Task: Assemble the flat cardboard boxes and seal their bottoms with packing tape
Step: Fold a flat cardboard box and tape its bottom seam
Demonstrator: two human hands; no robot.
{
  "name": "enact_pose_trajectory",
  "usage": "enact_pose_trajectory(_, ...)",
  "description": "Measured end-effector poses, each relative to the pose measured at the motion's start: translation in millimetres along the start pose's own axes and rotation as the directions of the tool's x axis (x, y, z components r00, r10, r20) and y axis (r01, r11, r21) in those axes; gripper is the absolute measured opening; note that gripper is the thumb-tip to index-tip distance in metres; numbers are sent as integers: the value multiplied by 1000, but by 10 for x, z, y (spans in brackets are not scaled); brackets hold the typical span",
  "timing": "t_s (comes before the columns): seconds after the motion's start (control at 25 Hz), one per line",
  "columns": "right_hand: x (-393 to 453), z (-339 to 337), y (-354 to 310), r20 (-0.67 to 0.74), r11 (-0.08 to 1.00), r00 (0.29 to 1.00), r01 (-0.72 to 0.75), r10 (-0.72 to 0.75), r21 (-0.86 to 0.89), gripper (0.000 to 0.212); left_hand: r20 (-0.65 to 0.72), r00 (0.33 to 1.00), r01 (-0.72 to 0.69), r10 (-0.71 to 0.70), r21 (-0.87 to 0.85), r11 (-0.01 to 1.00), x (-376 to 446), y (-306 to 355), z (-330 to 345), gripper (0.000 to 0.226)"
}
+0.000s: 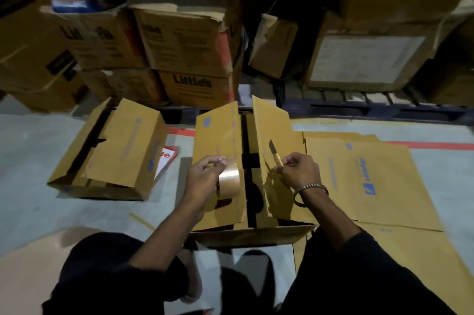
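A tan cardboard box (218, 135) stands on the floor in front of me, its two long flaps raised with a dark gap between them. My left hand (205, 173) grips a roll of brown packing tape (229, 181) over the left flap. My right hand (298, 169) holds a utility knife (275, 153) with its blade pointing up, against the right flap (272, 130). A second box (112, 150) with its flaps loosely folded lies to the left.
Flat box blanks (364, 176) are stacked on the floor at right. Printed cartons (184, 52) and a large labelled carton (369, 58) stand on a dark pallet (359, 109) behind. A red line (431, 145) runs across the grey floor. My legs are at the bottom.
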State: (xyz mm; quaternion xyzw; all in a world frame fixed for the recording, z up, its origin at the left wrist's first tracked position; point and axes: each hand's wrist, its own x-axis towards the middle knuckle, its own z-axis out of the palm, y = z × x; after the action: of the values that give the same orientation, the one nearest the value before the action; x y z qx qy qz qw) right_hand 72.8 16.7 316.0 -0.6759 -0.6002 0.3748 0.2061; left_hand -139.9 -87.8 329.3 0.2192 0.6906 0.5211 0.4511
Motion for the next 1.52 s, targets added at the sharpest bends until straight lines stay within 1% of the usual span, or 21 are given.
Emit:
enact_pose_trajectory(0.04,78,37,103,0,999,999,-34,34,-6,13,2,999,35,-35,13,999,67,-88,42,6)
enact_pose_trajectory(0.12,202,167,288,11,995,996,-91,91,-43,11,10,992,122,-122,-25,992,201,-249,115,7)
enact_pose_trajectory(0.24,320,443,505,100,982,986,-116,132,-149,16,-3,979,204,-204,-74,976,390,-428,161,12)
enact_pose_trajectory(0.36,525,600,590,170,969,960,-198,223,-148,17,-28,975,218,-222,-95,971,546,-457,144,12)
enact_pose_trajectory(0.4,589,623,590,190,966,953,-206,234,-157,16,-2,978,207,-208,-94,974,578,-456,147,11)
enact_pose_trajectory(0.48,667,657,573,209,968,956,-166,204,-188,14,80,981,179,-175,-45,983,562,-422,220,9)
enact_pose_trajectory(0.56,673,689,531,215,968,959,-138,183,-207,13,128,975,180,-180,10,984,520,-447,346,9)
enact_pose_trajectory(0.8,765,671,568,194,968,956,-189,220,-163,17,96,972,217,-216,-1,976,519,-470,505,12)
enact_pose_trajectory(0.88,804,637,603,222,949,953,-142,208,-281,23,109,968,228,-225,-18,973,496,-432,515,13)
enact_pose_trajectory(1.0,828,607,634,249,873,937,-103,246,-476,47,164,953,264,-256,-27,964,464,-412,585,11)
enact_pose_trajectory(1.08,827,587,610,254,832,924,-109,287,-543,52,199,946,263,-254,-18,965,469,-425,633,12)
enact_pose_trajectory(1.12,827,563,584,236,826,934,-98,269,-555,50,212,944,262,-253,-16,965,480,-434,655,12)
enact_pose_trajectory(1.16,826,535,533,211,847,954,-73,213,-527,45,218,942,266,-256,-17,964,492,-440,665,12)
enact_pose_trajectory(1.2,829,509,466,196,899,971,-38,136,-436,40,221,939,274,-264,-16,962,507,-440,669,12)
enact_pose_trajectory(1.24,830,481,387,214,962,974,-14,75,-273,34,219,937,284,-274,-13,959,522,-435,661,12)
enact_pose_trajectory(1.28,810,453,281,283,997,958,-27,45,-69,30,217,935,289,-280,-10,957,542,-439,642,13)
enact_pose_trajectory(1.32,772,429,159,391,991,920,-78,29,110,25,217,933,294,-286,-8,956,565,-448,611,14)
enact_pose_trajectory(1.36,733,424,64,505,970,863,-136,16,201,22,223,930,301,-293,-6,953,597,-468,573,15)
enact_pose_trajectory(1.4,711,442,11,586,965,811,-156,4,210,22,233,925,308,-299,-5,951,614,-472,536,19)
enact_pose_trajectory(1.44,696,467,-21,624,970,781,-148,-6,194,24,250,919,316,-303,-11,949,629,-480,509,25)
enact_pose_trajectory(1.52,705,546,-9,613,977,789,-107,-29,185,22,276,910,330,-310,-28,944,640,-477,486,34)
